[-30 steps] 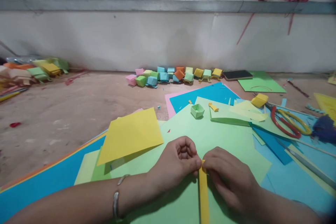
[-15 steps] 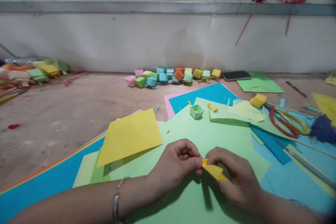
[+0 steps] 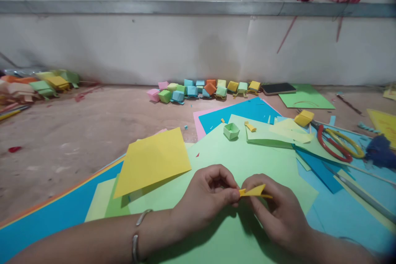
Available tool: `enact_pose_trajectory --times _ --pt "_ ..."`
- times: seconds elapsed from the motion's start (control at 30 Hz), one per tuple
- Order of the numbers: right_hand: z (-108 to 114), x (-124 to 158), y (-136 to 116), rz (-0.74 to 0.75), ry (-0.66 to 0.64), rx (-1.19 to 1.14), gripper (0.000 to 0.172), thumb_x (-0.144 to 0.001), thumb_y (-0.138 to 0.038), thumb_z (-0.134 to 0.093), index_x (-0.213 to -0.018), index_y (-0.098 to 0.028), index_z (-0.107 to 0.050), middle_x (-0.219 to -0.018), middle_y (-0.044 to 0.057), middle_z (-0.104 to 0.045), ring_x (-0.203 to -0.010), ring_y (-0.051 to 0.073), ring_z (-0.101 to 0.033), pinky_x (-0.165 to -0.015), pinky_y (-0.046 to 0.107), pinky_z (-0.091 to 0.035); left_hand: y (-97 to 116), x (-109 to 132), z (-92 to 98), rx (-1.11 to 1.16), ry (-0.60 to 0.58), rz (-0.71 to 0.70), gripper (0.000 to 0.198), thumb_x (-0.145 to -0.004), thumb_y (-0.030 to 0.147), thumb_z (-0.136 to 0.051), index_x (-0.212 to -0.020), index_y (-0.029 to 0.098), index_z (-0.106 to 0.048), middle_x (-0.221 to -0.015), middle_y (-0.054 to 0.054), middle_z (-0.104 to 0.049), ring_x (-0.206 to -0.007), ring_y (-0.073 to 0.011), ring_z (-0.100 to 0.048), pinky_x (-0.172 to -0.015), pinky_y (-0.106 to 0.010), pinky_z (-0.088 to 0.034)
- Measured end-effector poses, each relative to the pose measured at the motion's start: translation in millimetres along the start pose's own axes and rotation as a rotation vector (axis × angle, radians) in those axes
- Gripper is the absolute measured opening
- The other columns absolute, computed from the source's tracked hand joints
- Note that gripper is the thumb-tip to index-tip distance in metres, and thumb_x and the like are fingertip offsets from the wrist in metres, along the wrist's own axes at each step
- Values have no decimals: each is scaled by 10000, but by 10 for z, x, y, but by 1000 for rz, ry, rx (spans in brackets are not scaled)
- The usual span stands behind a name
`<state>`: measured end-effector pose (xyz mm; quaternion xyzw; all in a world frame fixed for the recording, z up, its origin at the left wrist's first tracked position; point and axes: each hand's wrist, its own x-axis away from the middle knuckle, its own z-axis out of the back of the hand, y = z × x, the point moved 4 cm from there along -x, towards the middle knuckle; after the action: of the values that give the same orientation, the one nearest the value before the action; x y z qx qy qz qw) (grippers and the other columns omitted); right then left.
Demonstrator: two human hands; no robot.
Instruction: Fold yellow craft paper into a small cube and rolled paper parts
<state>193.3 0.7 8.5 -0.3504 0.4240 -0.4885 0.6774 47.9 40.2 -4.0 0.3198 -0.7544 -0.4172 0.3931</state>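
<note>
A small folded piece of yellow paper [image 3: 255,191] is between my hands, above the light green sheets. My left hand [image 3: 212,196] pinches its left end between thumb and index finger. My right hand [image 3: 275,208] is closed around the piece from the other side, with thumb and fingers curled at it. Part of the paper is hidden by the fingers. Beyond the hands sits a small open light green paper box [image 3: 231,131], and a little folded orange-yellow strip [image 3: 250,126] lies to its right.
A yellow sheet [image 3: 154,161] lies left of my hands. Red-and-yellow-handled scissors [image 3: 335,144], a yellow paper cube [image 3: 304,118] and a craft knife [image 3: 361,189] are at right. Several paper cubes [image 3: 192,91] line the wall beside a phone [image 3: 279,88]. More folded pieces [image 3: 43,86] lie far left.
The yellow paper piece has tilted up between my fingers, so it is now seen nearly edge-on with its right end higher. Both hands stay in almost the same place.
</note>
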Motion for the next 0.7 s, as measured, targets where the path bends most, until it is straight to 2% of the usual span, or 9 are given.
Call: enact_pose_trajectory --times 0.13,0.3,0.4,0.57,0.7 --pt "-2 9 5 -71 26 -77 44 -891 -224 -541 -870 -199 -572 -728 14 -655 -623 138 -617 -560 237 -491 44 33 -15 -37 12 -38 197 -611 183 -783 -646 130 -596 -596 0 -617 -544 -87 -545 -542 -209 -435" --pt "-6 7 -13 -61 -8 -50 93 -890 -217 -551 -839 -202 -627 -762 16 -674 -673 135 -629 -598 227 -491 73 61 -20 -158 5 -70 189 -578 91 -756 -683 134 -605 -661 1 -636 -576 -88 -560 -567 -204 -450" --pt "-6 -5 0 -86 -19 -43 109 -882 -218 -558 -817 -202 -644 -757 11 -684 -677 133 -631 -615 229 -490 59 46 1 -204 46 -69 180 -581 86 -747 -670 136 -598 -651 3 -631 -589 -92 -561 -577 -202 -453" --pt "4 -14 39 -176 -26 -45 90 -824 -219 -607 -754 -194 -657 -713 2 -681 -651 132 -619 -621 236 -482 12 9 19 -124 45 -27 233 -564 146 -780 -675 136 -575 -629 25 -602 -539 -63 -502 -514 -174 -393" --pt "-7 -12 69 -273 -54 -93 106 -786 -255 -633 -707 -185 -647 -675 5 -653 -630 139 -589 -603 247 -469 8 -4 29 -121 34 -6 236 -548 93 -769 -685 135 -582 -618 24 -600 -561 -73 -519 -523 -172 -393"
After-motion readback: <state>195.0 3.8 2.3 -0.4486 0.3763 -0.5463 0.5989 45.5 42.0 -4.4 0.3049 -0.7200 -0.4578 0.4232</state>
